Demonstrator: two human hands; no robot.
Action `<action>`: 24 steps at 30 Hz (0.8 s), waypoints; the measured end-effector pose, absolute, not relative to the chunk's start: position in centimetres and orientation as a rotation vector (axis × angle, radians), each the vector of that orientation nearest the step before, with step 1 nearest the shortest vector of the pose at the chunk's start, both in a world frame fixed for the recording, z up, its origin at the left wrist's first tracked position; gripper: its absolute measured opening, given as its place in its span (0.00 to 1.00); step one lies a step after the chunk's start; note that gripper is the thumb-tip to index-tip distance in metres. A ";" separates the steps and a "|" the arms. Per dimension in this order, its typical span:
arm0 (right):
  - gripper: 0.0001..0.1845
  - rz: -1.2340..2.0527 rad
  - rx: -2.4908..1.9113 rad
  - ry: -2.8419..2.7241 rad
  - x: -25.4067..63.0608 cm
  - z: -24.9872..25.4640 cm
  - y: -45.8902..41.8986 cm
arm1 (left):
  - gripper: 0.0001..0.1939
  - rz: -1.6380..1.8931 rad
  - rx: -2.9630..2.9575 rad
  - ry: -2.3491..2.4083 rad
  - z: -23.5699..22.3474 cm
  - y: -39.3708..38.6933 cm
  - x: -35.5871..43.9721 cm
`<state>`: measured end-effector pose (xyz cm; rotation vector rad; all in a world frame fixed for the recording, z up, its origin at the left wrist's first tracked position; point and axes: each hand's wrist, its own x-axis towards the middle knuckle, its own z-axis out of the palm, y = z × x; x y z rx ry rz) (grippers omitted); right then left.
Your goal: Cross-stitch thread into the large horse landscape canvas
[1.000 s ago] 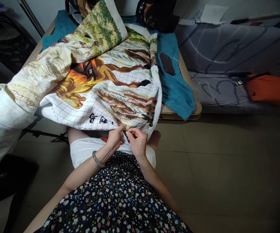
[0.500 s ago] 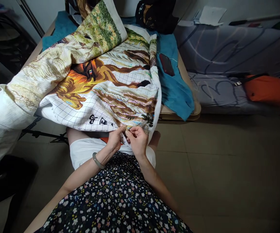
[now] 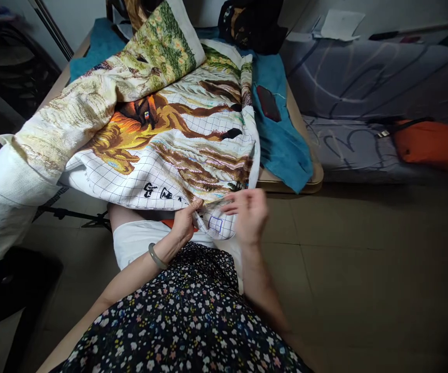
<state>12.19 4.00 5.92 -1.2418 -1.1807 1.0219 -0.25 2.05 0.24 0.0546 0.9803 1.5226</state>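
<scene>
A large cross-stitch cloth (image 3: 208,124) with a printed grid spreads before me, partly stitched with an orange-brown horse and brown and green ground. My left hand (image 3: 185,220), with a bangle on its wrist, pinches the cloth's near edge, thumb on top and fingers underneath. To its right, my right hand (image 3: 250,215) is raised beside the near right corner, blurred by motion, its fingers pointing left. Whether it holds a needle or thread does not show. Between the hands, a bare gridded flap bears a small blue-outlined square. Dark stitched characters lie left of my left thumb.
Beneath the cloth lies a teal cover (image 3: 282,150) on a low table (image 3: 315,178). A dark phone (image 3: 268,103) rests on the cover. Behind is a black bag (image 3: 250,26). On the right are a grey patterned couch (image 3: 348,88) and an orange cushion (image 3: 433,142).
My right hand has moved right, away from my left hand and the cloth edge, uncovering the flap with the blue square. My left hand keeps its grip in the same place.
</scene>
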 end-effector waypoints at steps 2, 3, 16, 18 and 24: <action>0.12 1.088 -1.025 -0.948 15.1 7.8 4.9 | 0.19 1.561 0.047 0.975 0.2 2.2 -0.2; 0.14 1.110 -0.910 -0.874 16.5 8.7 5.3 | 0.21 1.567 0.045 0.974 0.2 2.2 -0.2; 0.10 1.249 -1.274 -1.480 12.0 3.6 1.6 | 0.17 1.523 0.095 1.009 0.4 2.1 -0.1; 0.11 1.145 -1.352 -1.589 11.4 2.8 1.4 | 0.16 1.499 0.089 1.024 0.5 2.1 -0.2; 0.13 0.984 -1.404 -1.670 11.2 2.4 1.6 | 0.15 1.511 0.086 1.027 0.6 2.1 -0.1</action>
